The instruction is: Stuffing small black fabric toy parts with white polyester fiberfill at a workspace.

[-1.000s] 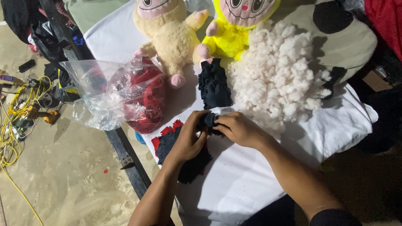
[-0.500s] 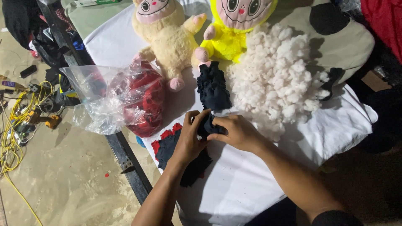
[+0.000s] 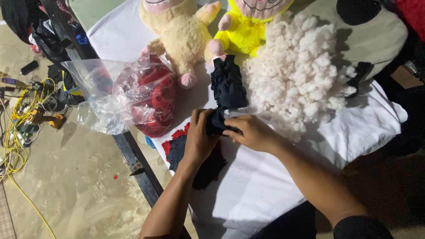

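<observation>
2 hands, left (image 3: pixel 200 138) and right (image 3: pixel 249 131), each grip closed on 1 black fabric piece (image 3: pixel 216 124) (beside white stuffing (image 3: pixel 296 75)).

The left hand (image 3: pixel 199 139) has slid further over the black fabric piece (image 3: pixel 216 124), covering more of it

Toy-making workshop, plush toys (image 3: pixel 181 35), stuffing pile (image 3: pixel 296 75), tangled cables (image 3: pixel 17 128) on concrete floor (image 3: pixel 84 186)

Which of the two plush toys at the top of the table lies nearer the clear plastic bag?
The cream plush toy: its foot almost meets the clear plastic bag, while the yellow plush toy sits farther right, beside the white stuffing.
</observation>
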